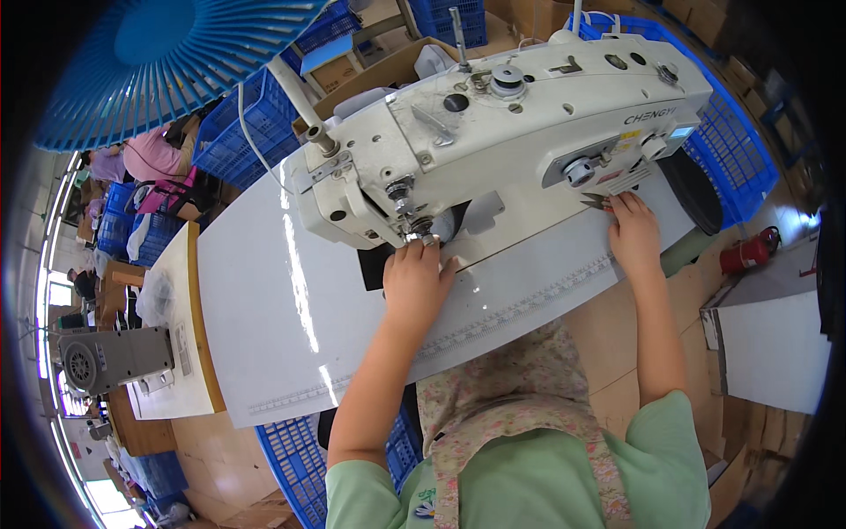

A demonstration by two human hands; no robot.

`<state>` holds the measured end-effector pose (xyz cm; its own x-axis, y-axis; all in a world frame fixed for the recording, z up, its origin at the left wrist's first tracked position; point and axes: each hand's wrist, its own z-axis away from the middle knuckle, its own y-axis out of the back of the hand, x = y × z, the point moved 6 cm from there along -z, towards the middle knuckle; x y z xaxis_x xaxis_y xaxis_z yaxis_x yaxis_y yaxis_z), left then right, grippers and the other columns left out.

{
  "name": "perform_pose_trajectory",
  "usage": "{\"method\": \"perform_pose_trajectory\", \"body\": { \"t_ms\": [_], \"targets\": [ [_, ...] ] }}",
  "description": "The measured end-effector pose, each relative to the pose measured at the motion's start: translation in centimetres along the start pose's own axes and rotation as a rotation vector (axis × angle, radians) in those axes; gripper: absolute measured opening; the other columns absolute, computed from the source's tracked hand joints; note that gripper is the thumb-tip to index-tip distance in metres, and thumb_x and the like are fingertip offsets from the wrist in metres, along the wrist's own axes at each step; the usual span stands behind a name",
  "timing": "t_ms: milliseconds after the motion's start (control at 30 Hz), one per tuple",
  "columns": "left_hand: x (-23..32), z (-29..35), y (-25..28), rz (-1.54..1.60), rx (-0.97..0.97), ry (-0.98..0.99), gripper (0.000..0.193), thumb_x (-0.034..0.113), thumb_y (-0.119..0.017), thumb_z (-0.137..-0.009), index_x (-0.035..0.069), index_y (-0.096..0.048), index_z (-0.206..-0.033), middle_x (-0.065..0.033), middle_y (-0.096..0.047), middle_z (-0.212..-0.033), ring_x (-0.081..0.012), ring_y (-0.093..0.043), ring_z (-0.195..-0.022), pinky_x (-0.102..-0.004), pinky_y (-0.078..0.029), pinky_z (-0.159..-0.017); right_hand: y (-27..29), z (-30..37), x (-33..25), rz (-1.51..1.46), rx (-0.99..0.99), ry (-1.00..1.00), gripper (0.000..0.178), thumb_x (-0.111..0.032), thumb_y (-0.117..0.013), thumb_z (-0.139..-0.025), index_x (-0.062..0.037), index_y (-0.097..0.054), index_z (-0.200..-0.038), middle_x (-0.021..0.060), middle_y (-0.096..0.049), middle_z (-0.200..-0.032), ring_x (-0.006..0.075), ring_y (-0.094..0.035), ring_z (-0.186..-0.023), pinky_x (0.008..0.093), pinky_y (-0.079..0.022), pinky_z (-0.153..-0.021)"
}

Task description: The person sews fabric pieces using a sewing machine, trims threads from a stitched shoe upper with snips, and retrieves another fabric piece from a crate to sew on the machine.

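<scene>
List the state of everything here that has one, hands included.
Sewing machine: upright on the white table; running or not, unclear.
Machine's screen: lit.
Snips: blades spread apart.
Left hand: bent at the machine's needle end, grip hidden.
Right hand: bent at the snips, grip hidden.
Plastic bag: crumpled.

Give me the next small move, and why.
Probably lift the snips with the right hand, since its fingers are right at them, while the left hand is at the needle end of the machine.
</scene>
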<state>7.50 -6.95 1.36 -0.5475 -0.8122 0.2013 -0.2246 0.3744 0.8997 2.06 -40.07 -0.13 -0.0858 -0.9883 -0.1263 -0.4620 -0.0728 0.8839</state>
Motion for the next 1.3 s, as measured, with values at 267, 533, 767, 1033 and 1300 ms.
{"method": "perform_pose_trajectory", "body": {
  "t_ms": [267, 533, 767, 1033, 1300],
  "targets": [
    [1.5, -1.9, -1.3, -0.157, 0.076, 0.026, 0.024, 0.027, -0.066, -0.079, 0.005, -0.059, -0.073, -0.0109, -0.062, -0.069, -0.0302, -0.061, -0.059, -0.0399, -0.048, -0.05, 0.1, -0.3, 0.5, -0.057, -0.066, -0.114, 0.034, -0.004, -0.061, -0.072, -0.0053, -0.066, -0.106, 0.0094, -0.062, -0.107, 0.0292, -0.058, -0.1, 0.042, -0.046, -0.087],
    [0.9, -1.2, -1.4, -0.226, 0.044, 0.025, 0.022, 0.021, -0.065, -0.081, 0.005, -0.058, -0.067, -0.0101, -0.06, -0.066, -0.0296, -0.061, -0.061, -0.0392, -0.049, -0.051, 0.9, 0.4, -2.5, -0.468, -0.042, -0.093, 0.024, -0.005, -0.057, -0.078, -0.0053, -0.062, -0.102, 0.0137, -0.062, -0.089, 0.0353, -0.061, -0.083, 0.0439, -0.049, -0.07],
    [-0.9, -0.4, -1.0, 0.164, -0.029, 0.229, 0.013, 0.017, -0.068, -0.081, 0.004, -0.066, -0.08, -0.0099, -0.062, -0.071, -0.0272, -0.059, -0.065, -0.0363, -0.047, -0.061, 0.1, 0.7, -10.4, -0.649, -0.312, 0.041, 0.019, -0.014, -0.059, -0.082, -0.0078, -0.063, -0.1, 0.0105, -0.062, -0.076, 0.0343, -0.062, -0.072, 0.0437, -0.049, -0.063],
    [-1.8, 0.0, -1.1, 0.377, -0.05, 0.285, 0.011, 0.011, -0.068, -0.082, 0.0, -0.067, -0.085, -0.0112, -0.063, -0.072, -0.0212, -0.059, -0.063, -0.0315, -0.046, -0.06, -0.3, 0.2, -15.9, -0.522, -0.022, 0.385, 0.029, -0.022, -0.067, -0.078, -0.0106, -0.068, -0.105, 0.0008, -0.058, -0.078, 0.0211, -0.059, -0.076, 0.0357, -0.051, -0.065],
    [-1.8, 0.1, -1.1, 0.378, -0.028, 0.272, 0.012, 0.011, -0.069, -0.082, -0.001, -0.068, -0.085, -0.0122, -0.064, -0.074, -0.0204, -0.059, -0.062, -0.0303, -0.046, -0.059, -1.5, -0.1, -18.1, -0.417, 0.07, 0.447, 0.033, -0.019, -0.065, -0.072, -0.0108, -0.068, -0.105, -0.0011, -0.056, -0.076, 0.0176, -0.057, -0.075, 0.0326, -0.049, -0.062]
  ]
}}
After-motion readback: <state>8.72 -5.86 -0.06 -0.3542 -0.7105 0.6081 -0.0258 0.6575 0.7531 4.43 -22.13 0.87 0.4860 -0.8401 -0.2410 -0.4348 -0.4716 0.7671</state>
